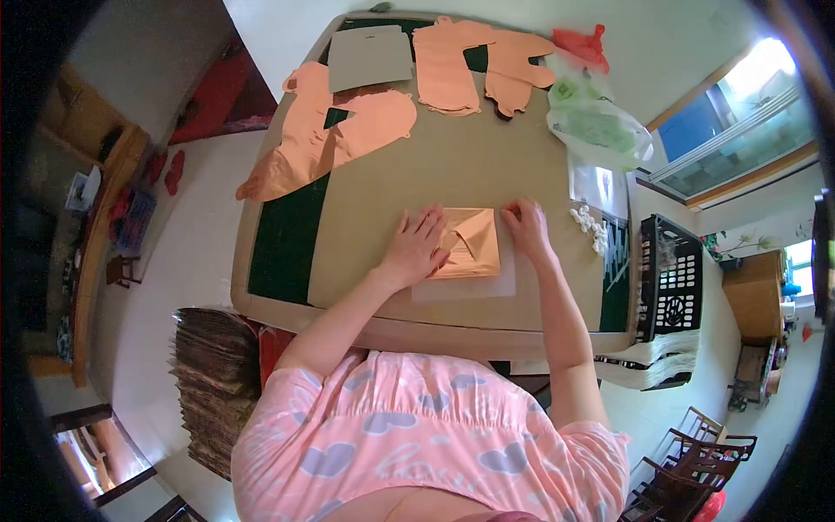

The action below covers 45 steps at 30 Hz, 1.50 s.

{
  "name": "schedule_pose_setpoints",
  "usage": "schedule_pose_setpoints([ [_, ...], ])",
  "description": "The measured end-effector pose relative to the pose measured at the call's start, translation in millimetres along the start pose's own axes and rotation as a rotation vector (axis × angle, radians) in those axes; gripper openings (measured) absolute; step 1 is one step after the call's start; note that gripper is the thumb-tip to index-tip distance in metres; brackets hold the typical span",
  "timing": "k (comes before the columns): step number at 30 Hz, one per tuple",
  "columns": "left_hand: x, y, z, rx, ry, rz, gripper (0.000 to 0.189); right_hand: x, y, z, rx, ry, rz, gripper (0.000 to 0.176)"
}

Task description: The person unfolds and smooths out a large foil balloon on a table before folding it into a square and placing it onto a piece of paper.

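Note:
A rose-gold foil piece (474, 252), folded into a flat rectangle with creases in its middle, lies before me on the board. Under it shows a pale, translucent sheet (465, 289), sticking out at the near side. My left hand (416, 246) rests flat on the left part of the foil, fingers spread. At the foil's far right corner is my right hand (528, 230), its fingers bent and drawn together. Whether they pinch an edge there is hidden. Further back lie unfolded rose-gold foil balloons (448, 74) and another foil balloon (348, 130) at the left.
A grey card (370, 59) lies on the left balloon. On the right are a green-white plastic bag (591, 113), a red bag (584, 48), clear sleeves (598, 187), white knotted pieces (591, 230) and a black crate (671, 274). Stacked sheets (213, 383) stand at the lower left.

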<state>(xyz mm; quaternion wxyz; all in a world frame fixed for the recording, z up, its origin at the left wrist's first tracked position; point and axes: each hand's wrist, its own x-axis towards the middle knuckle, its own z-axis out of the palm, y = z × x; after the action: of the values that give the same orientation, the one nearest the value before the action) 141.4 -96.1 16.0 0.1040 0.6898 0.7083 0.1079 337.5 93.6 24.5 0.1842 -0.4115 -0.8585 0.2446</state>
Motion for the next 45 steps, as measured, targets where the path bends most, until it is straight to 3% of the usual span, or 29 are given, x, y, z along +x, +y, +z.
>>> schedule_pose_setpoints([
  [3, 0, -1, -2, 0.053, 0.032, 0.017, 0.066, 3, -11, -2, -0.121, -0.037, 0.027, 0.016],
  [6, 2, -2, 3, 0.068, 0.053, 0.021, 0.067, -14, -36, 11, -0.126, 0.126, -0.238, 0.025],
  [7, 1, -1, 6, 0.062, 0.051, 0.014, 0.067, -20, -46, 16, -0.180, 0.082, -0.282, 0.030],
  [9, -1, -2, 8, -0.022, 0.144, 0.009, 0.062, -34, -62, 25, -0.285, -0.007, -0.371, 0.040],
  [13, -1, -23, 14, -0.245, 0.406, -0.106, 0.049, -40, -58, 37, -0.282, 0.012, -0.339, 0.048],
  [16, -15, -27, -5, 0.033, 0.298, -0.119, 0.041, -44, -55, 41, -0.296, 0.010, -0.314, 0.049],
  [19, -13, -26, -12, 0.042, 0.341, -0.121, 0.038, -40, -52, 43, -0.312, 0.018, -0.317, 0.048],
  [22, -10, -23, -20, 0.067, 0.275, -0.160, 0.040, -40, -51, 42, -0.322, 0.021, -0.319, 0.049],
  [25, 12, -19, -35, -0.116, 0.131, -0.261, 0.042, -41, -50, 44, -0.331, 0.020, -0.308, 0.049],
  [28, 26, 0, -30, -0.051, 0.151, -0.055, 0.047, -42, -51, 43, -0.350, 0.006, -0.292, 0.049],
  [31, 28, 25, 9, 0.041, 0.249, -0.075, 0.051, -41, -54, 41, -0.345, 0.004, -0.290, 0.049],
  [33, 21, 26, 17, 0.078, 0.211, -0.096, 0.057, -42, -53, 43, -0.350, 0.004, -0.282, 0.049],
  [45, 15, 24, 15, 0.096, 0.157, -0.167, 0.072, -44, -55, 42, -0.423, -0.084, -0.211, 0.053],
])
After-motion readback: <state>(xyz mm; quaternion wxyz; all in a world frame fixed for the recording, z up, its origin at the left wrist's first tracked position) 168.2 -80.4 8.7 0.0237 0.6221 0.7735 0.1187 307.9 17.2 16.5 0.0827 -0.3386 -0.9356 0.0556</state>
